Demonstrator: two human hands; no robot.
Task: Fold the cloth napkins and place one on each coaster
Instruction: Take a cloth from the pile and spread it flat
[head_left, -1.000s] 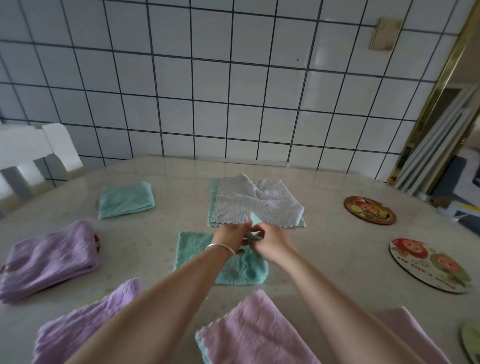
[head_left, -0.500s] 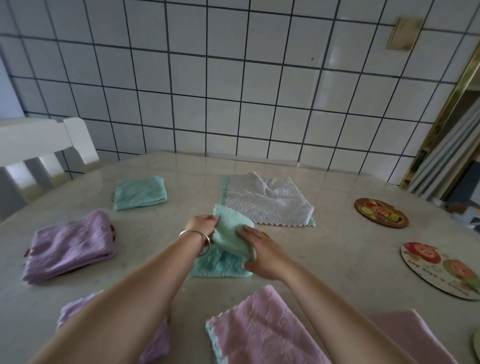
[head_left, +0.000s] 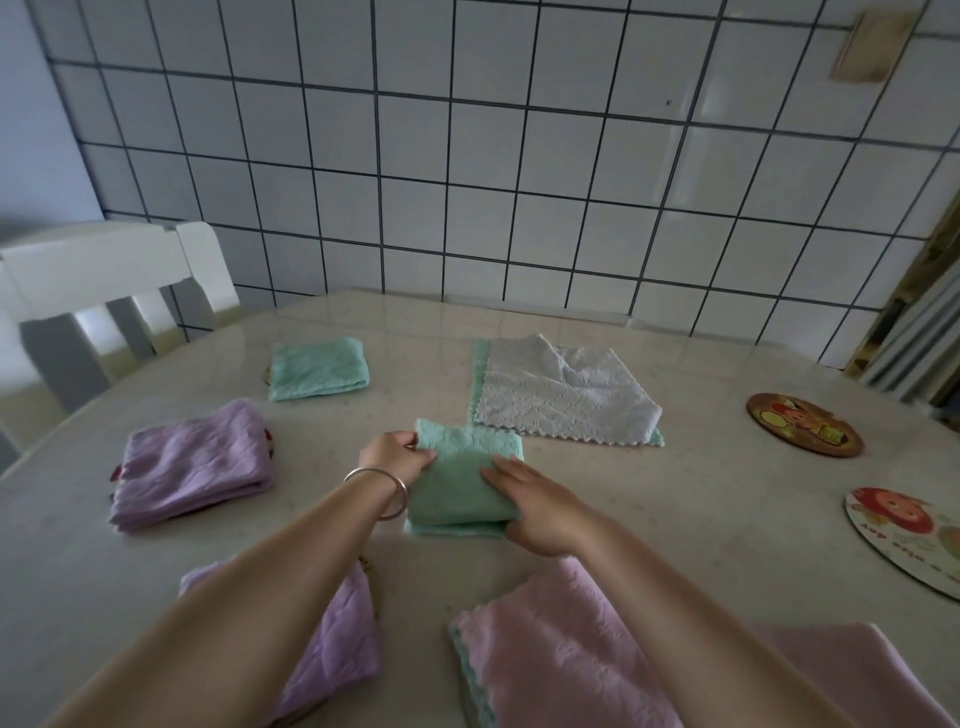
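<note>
Squaring up the green napkin mid-table

The mint-green terry cloth napkin (head_left: 465, 475) lies folded on the marble table (head_left: 701, 499); left hand (head_left: 393, 458) pinches its far-left corner, right hand (head_left: 535, 501) presses flat, probably aligning edges. Two round cartoon coasters (head_left: 804, 432) sit bare, well apart.

Bare forearms, silver bangle (head_left: 382, 492) on left wrist
</note>
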